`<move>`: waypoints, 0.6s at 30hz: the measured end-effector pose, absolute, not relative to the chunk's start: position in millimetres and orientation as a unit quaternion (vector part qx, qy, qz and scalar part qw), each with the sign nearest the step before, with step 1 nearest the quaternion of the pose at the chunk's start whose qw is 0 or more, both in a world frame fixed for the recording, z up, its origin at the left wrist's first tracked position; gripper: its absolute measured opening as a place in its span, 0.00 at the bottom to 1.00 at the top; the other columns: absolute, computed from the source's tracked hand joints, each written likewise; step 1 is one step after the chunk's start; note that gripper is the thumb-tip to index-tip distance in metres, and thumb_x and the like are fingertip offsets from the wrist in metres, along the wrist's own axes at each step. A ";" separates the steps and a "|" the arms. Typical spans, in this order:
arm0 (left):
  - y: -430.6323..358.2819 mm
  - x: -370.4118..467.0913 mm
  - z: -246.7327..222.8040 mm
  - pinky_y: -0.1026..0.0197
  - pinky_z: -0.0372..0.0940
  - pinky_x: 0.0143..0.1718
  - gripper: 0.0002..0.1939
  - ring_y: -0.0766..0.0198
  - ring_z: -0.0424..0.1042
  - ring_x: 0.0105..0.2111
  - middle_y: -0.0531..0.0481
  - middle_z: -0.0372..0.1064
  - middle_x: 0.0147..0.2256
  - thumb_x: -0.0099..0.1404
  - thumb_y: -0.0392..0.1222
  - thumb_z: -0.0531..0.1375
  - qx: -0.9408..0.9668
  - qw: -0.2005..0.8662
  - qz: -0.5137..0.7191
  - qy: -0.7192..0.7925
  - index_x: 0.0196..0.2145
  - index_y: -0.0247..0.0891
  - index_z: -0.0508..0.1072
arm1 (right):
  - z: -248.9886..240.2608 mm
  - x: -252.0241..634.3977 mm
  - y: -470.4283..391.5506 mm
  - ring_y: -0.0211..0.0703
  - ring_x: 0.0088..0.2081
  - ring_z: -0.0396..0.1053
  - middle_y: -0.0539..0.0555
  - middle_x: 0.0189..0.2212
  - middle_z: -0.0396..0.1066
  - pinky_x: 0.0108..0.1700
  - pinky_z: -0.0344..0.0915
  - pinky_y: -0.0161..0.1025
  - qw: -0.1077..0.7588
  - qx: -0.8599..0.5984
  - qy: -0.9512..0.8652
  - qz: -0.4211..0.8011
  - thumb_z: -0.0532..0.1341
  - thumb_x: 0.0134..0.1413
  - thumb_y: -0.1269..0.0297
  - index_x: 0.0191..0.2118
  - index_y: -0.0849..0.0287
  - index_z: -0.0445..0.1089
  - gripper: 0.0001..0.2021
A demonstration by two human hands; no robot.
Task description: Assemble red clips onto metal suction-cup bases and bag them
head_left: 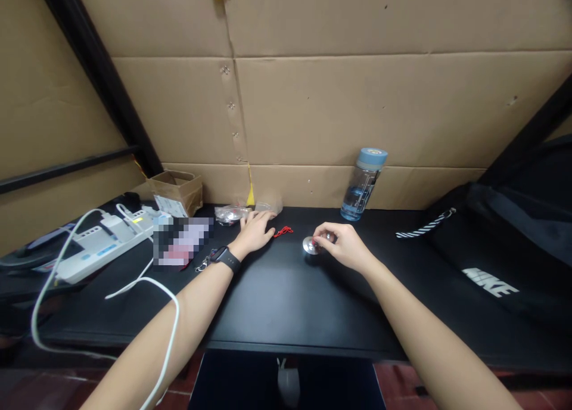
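Between the fingertips of my right hand (342, 246) is a small shiny metal cymbal (310, 245) with a domed centre and a bit of red at its middle. It is held tilted just over the black table, and another shiny rounded bit shows among the fingers, partly hidden. My left hand (254, 231) lies with its fingers spread at the back of the table, touching or just in front of a clear plastic packet (231, 214) with something silvery inside. Beside the left thumb rests a red cord (283, 232). A dark watch (226, 257) is on the left wrist.
A blue-lidded water bottle (363, 186) stands at the back right, left of a black bag (482, 243) with a striped strap (424, 225). To the left are an open cardboard box (179, 189), a white power strip (111, 246) and a white cable (172, 303) crossing my left forearm.
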State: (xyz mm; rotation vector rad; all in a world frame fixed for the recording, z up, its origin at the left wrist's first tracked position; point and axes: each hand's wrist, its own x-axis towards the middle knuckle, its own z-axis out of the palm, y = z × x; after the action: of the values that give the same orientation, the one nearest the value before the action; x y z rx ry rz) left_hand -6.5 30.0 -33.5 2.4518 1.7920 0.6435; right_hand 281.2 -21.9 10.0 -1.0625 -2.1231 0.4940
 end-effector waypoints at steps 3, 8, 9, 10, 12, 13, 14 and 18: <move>29.6 -5.2 -33.7 0.38 0.55 0.58 0.23 0.44 0.58 0.63 0.47 0.65 0.64 0.69 0.48 0.56 0.789 0.020 0.210 0.578 0.61 0.50 0.66 | 10.4 281.2 -22.0 0.40 0.29 0.70 0.51 0.30 0.78 0.34 0.64 0.36 0.350 -0.410 -0.821 0.189 0.63 0.61 0.66 0.35 0.57 0.77 0.04; 28.5 -1.8 -33.9 0.38 0.55 0.59 0.25 0.45 0.58 0.63 0.47 0.63 0.66 0.73 0.51 0.51 0.792 0.016 0.214 0.572 0.65 0.50 0.64 | 9.6 281.0 -21.8 0.40 0.29 0.70 0.51 0.31 0.79 0.35 0.64 0.36 0.351 -0.413 -0.818 0.191 0.64 0.60 0.66 0.35 0.56 0.76 0.04; 28.5 -1.4 -34.0 0.38 0.55 0.59 0.25 0.46 0.57 0.63 0.46 0.62 0.66 0.74 0.52 0.50 0.791 0.016 0.214 0.572 0.66 0.49 0.63 | 9.4 281.1 -21.7 0.40 0.29 0.70 0.51 0.31 0.79 0.35 0.64 0.36 0.351 -0.414 -0.818 0.193 0.63 0.61 0.66 0.35 0.57 0.76 0.04; 28.5 -1.1 -33.9 0.37 0.54 0.59 0.26 0.45 0.57 0.64 0.46 0.61 0.67 0.74 0.52 0.49 0.790 0.016 0.214 0.574 0.67 0.48 0.62 | 9.2 281.2 -21.7 0.40 0.29 0.70 0.51 0.31 0.79 0.35 0.64 0.36 0.351 -0.413 -0.817 0.193 0.63 0.61 0.66 0.35 0.57 0.77 0.04; 28.5 -0.9 -33.3 0.37 0.54 0.59 0.27 0.45 0.56 0.64 0.45 0.60 0.67 0.74 0.53 0.49 0.786 0.017 0.214 0.580 0.68 0.47 0.60 | 9.0 281.4 -21.7 0.40 0.29 0.70 0.51 0.30 0.79 0.35 0.64 0.36 0.352 -0.411 -0.818 0.194 0.63 0.61 0.66 0.35 0.57 0.77 0.05; 28.5 -0.9 -32.6 0.37 0.55 0.59 0.28 0.44 0.56 0.64 0.45 0.60 0.68 0.74 0.53 0.49 0.784 0.017 0.216 0.581 0.68 0.47 0.61 | 9.0 281.4 -21.8 0.40 0.29 0.70 0.51 0.30 0.79 0.35 0.64 0.36 0.352 -0.411 -0.819 0.193 0.63 0.61 0.66 0.35 0.57 0.77 0.05; 28.5 -0.8 -31.8 0.38 0.55 0.59 0.27 0.45 0.56 0.64 0.45 0.60 0.67 0.74 0.53 0.49 0.784 0.015 0.219 0.580 0.67 0.47 0.61 | 9.2 281.4 -21.9 0.40 0.29 0.70 0.51 0.30 0.79 0.35 0.64 0.36 0.352 -0.410 -0.819 0.192 0.63 0.61 0.66 0.35 0.57 0.77 0.05; 28.6 2.0 -29.2 0.39 0.55 0.59 0.25 0.47 0.56 0.64 0.49 0.59 0.68 0.75 0.52 0.47 0.794 0.003 0.229 0.564 0.67 0.53 0.62 | 10.1 280.8 -22.2 0.40 0.29 0.70 0.51 0.30 0.79 0.35 0.64 0.37 0.349 -0.411 -0.820 0.190 0.64 0.60 0.67 0.35 0.56 0.77 0.04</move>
State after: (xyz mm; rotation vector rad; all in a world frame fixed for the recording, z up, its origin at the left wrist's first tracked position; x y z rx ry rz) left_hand 2.0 28.6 -29.2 2.4883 1.7680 0.7179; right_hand 280.8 -22.2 10.1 -1.0658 -2.1249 0.4919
